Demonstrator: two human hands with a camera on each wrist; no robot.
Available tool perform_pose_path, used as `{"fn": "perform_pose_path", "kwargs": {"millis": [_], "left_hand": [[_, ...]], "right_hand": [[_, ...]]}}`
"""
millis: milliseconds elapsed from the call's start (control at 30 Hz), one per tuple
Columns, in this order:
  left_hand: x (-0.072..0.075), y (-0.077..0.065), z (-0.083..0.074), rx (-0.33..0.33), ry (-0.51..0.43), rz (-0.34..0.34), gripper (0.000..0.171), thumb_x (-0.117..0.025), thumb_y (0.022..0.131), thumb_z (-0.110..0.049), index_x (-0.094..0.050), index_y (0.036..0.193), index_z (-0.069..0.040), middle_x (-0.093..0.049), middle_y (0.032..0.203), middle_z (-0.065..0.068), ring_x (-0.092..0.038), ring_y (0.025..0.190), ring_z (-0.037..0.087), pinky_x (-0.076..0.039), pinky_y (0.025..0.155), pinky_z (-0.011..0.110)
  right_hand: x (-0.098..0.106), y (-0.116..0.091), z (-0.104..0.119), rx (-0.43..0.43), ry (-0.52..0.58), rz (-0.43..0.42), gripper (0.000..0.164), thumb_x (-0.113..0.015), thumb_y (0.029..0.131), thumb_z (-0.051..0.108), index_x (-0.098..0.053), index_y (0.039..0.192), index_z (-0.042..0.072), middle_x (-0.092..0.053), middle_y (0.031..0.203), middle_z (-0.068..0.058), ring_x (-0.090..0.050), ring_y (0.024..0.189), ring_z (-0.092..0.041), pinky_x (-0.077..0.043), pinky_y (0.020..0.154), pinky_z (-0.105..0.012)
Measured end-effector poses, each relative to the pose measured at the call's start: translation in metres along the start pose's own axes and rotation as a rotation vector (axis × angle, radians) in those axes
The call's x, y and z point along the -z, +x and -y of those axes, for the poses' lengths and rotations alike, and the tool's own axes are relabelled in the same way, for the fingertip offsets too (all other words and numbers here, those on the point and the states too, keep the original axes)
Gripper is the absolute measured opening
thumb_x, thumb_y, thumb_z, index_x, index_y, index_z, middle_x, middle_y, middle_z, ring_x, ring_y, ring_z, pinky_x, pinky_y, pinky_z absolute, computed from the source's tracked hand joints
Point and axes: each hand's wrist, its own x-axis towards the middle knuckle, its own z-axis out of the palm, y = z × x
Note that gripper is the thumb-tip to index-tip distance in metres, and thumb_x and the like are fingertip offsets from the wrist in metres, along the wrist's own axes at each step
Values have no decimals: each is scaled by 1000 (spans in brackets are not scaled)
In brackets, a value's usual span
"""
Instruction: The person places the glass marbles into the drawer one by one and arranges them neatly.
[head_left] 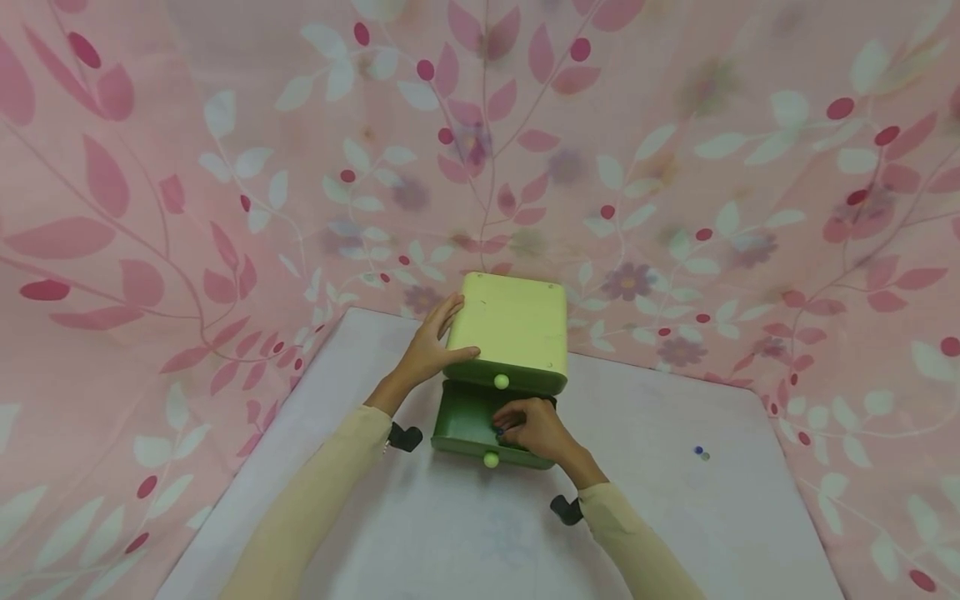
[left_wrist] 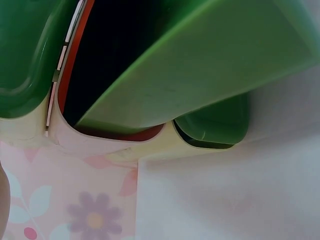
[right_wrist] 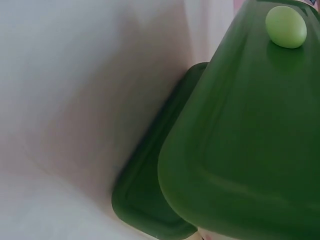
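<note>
A small cabinet (head_left: 517, 321) with a pale yellow-green top stands near the back of the white table. Its middle green drawer (head_left: 459, 417) is pulled out; the same drawer (left_wrist: 215, 65) slants out of its slot in the left wrist view. My left hand (head_left: 432, 346) rests on the cabinet's left side, thumb on the top near the front edge. Inside the drawer, my right hand (head_left: 536, 427) pinches a small dark blue ball (head_left: 500, 432) with bent fingers. In the right wrist view the drawer front (right_wrist: 245, 130) with its round knob (right_wrist: 286, 27) hides that hand.
Two small balls lie on the table to the right, a blue ball (head_left: 699, 450) and a greyish ball (head_left: 705, 456). A lower drawer (left_wrist: 220, 120) sits pushed in beneath. Pink floral cloth (head_left: 480, 167) hangs behind and on both sides of the table (head_left: 637, 533).
</note>
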Motion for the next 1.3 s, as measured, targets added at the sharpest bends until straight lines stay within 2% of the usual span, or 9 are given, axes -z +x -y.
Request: {"fn": "perform_pose_path", "kwargs": {"millis": [467,833,967,1300], "left_hand": [[2,0,-2,3,-2,0,97,-82,80,-11,-20,155,-8,-25,157,20,-25,145,27,-23,118,41],[0,0,-1,11,1,-6,99,-82,81,-20,-19,156,-9,-24,157,17,-25,145,24,-23,118,35],[1,0,-5,20,0,-10,97,-82,80,-13,-21,155,-7,-26,157,19,-26,144,26,-24,117,35],[0,-1,-4,7,-5,-7,96,-81,80,-11,-21,155,-6,-25,157,20,-26,144,28,-23,118,37]], "right_hand": [[-4,5,-4,-18,8,-8,26,-73,80,-9,-74,104,2,-73,96,-8,-70,88,-24,-58,71,-24],[-6,5,-3,-12,17,-9,26,-75,79,-8,-75,102,2,-73,95,-8,-70,86,-24,-58,70,-25],[-6,5,-3,-5,17,-4,25,-74,80,-8,-74,103,1,-73,96,-9,-71,86,-22,-58,71,-25],[-6,4,-6,27,22,-36,25,-73,80,-7,-74,103,2,-73,95,-8,-71,84,-19,-58,70,-24]]}}
